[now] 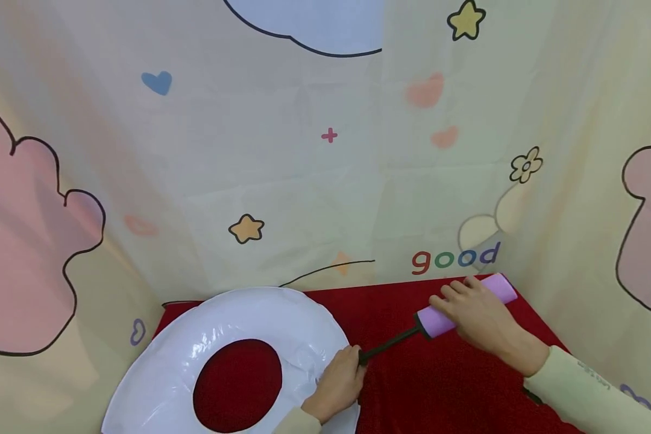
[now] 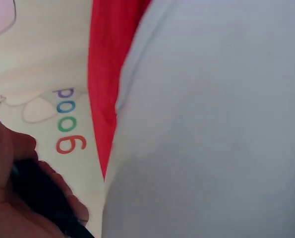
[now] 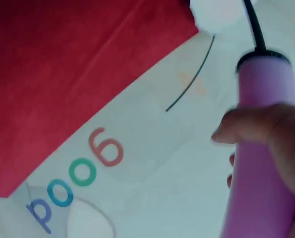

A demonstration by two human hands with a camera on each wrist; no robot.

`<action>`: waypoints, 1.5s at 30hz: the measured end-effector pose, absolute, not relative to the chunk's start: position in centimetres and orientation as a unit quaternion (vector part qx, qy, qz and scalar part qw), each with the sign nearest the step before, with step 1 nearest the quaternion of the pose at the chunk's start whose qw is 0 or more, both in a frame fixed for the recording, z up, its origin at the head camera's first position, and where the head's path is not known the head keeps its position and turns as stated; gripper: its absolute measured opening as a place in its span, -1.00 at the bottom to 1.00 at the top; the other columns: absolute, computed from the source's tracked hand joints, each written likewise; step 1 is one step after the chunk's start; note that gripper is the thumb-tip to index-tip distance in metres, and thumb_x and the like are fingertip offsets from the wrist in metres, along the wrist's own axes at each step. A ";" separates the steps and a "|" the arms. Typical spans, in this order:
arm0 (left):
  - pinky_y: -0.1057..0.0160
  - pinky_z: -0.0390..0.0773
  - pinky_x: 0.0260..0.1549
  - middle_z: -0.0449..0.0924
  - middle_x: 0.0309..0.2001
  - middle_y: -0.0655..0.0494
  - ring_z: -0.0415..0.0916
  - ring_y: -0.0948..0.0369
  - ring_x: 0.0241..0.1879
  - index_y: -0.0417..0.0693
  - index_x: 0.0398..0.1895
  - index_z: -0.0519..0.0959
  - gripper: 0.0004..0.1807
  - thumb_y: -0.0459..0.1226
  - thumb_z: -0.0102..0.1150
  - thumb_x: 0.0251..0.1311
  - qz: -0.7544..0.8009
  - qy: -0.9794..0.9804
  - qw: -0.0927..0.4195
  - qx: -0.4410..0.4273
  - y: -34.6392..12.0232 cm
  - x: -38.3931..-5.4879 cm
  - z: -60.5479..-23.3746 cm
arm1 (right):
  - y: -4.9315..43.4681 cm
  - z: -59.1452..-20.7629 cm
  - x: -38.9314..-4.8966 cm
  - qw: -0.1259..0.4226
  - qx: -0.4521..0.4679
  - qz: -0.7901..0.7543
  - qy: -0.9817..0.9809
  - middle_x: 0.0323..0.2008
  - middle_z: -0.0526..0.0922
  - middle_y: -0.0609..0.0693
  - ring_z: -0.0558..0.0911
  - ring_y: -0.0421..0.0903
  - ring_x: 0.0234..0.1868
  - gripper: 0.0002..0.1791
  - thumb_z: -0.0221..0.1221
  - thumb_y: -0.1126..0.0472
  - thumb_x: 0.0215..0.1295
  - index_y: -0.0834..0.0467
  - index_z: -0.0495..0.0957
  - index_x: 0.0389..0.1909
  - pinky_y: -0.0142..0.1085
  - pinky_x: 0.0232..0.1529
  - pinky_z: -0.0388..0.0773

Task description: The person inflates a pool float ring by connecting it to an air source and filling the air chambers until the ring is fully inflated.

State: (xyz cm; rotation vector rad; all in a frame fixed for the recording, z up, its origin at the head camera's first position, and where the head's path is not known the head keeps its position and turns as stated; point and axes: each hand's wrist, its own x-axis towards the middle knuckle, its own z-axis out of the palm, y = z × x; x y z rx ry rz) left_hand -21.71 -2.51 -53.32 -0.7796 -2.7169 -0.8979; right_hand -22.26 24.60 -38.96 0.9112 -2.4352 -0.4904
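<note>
A hand air pump spans the two hands, its purple barrel (image 1: 437,321) up and to the right of its black rod (image 1: 393,345). My right hand (image 1: 480,316) grips the barrel, fingers wrapped around it. In the right wrist view the thumb lies across the purple barrel (image 3: 261,183). My left hand (image 1: 337,383) holds the black end of the pump (image 2: 43,196), fingers curled round it. That hand is over the right side of a white inflatable swim ring (image 1: 163,355), which looks puffed up with some wrinkles near the hand. The lower part of the ring is out of frame.
The ring lies on a red cloth-covered table (image 1: 412,392), which also shows through its hole. Behind and on both sides hangs a pale curtain (image 1: 304,169) printed with hearts, stars and the word "good". It meets the table's back edge.
</note>
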 end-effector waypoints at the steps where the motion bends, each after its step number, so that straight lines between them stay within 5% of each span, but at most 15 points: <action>1: 0.42 0.28 -0.48 0.33 -0.49 0.27 0.29 0.35 -0.43 0.04 -0.45 0.34 -0.81 -0.27 0.02 0.37 -0.297 -0.914 0.096 -0.259 -2.7 -21.7 -53.5 | 24.8 -38.7 -22.1 0.242 0.327 -0.180 -0.896 -0.30 0.64 0.02 0.64 0.02 -0.23 -0.42 0.55 0.22 -0.35 0.04 0.49 -0.21 -0.05 -0.13 0.49; 10: 0.38 0.31 -0.45 0.41 -0.44 0.17 0.36 0.24 -0.40 -0.03 -0.38 0.42 -0.90 -0.29 0.14 0.24 -0.228 -0.910 0.211 -0.276 0.1 -22.0 -52.4 | 19.7 -41.6 -21.2 0.264 0.331 -0.187 -0.887 -0.37 0.67 0.09 0.65 0.03 -0.30 -0.41 0.57 0.12 -0.35 0.11 0.50 -0.23 -0.10 -0.19 0.52; 19: 0.38 0.32 -0.47 0.39 -0.46 0.17 0.35 0.23 -0.41 -0.03 -0.39 0.42 -0.87 -0.29 0.19 0.21 -0.194 -0.917 0.216 -0.273 0.0 -21.5 -53.1 | 20.3 -42.1 -21.3 0.214 0.333 -0.174 -0.902 -0.36 0.66 0.02 0.65 -0.02 -0.29 -0.43 0.55 0.11 -0.32 0.05 0.47 -0.25 -0.10 -0.19 0.49; 27: 0.34 0.33 -0.43 0.38 -0.44 0.16 0.36 0.20 -0.37 -0.04 -0.35 0.42 -0.85 -0.31 0.22 0.16 -0.176 -0.926 0.216 -0.254 -2.9 -22.3 -54.0 | 24.6 -38.9 -21.7 0.228 0.294 -0.144 -0.917 -0.32 0.69 0.04 0.66 0.03 -0.26 -0.38 0.57 0.17 -0.40 0.03 0.52 -0.19 -0.06 -0.19 0.48; 35: 0.35 0.29 -0.51 0.47 -0.37 0.14 0.39 0.19 -0.37 -0.05 -0.30 0.48 -0.83 -0.26 0.27 0.13 -0.150 -0.926 0.237 -0.253 0.6 -22.0 -51.9 | 20.1 -42.1 -21.9 0.258 0.319 -0.164 -0.897 -0.42 0.65 0.04 0.64 0.01 -0.35 -0.48 0.51 0.18 -0.33 0.05 0.48 -0.27 -0.12 -0.24 0.46; 45: 0.39 0.32 -0.51 0.44 -0.41 0.13 0.39 0.22 -0.39 -0.08 -0.27 0.48 -0.91 -0.29 0.18 0.23 -0.177 -0.930 0.160 -0.279 0.1 -21.1 -52.4 | 21.4 -42.0 -21.3 0.174 0.312 -0.152 -0.921 -0.36 0.68 -0.02 0.65 -0.03 -0.30 -0.44 0.55 0.10 -0.35 -0.01 0.52 -0.24 -0.11 -0.23 0.49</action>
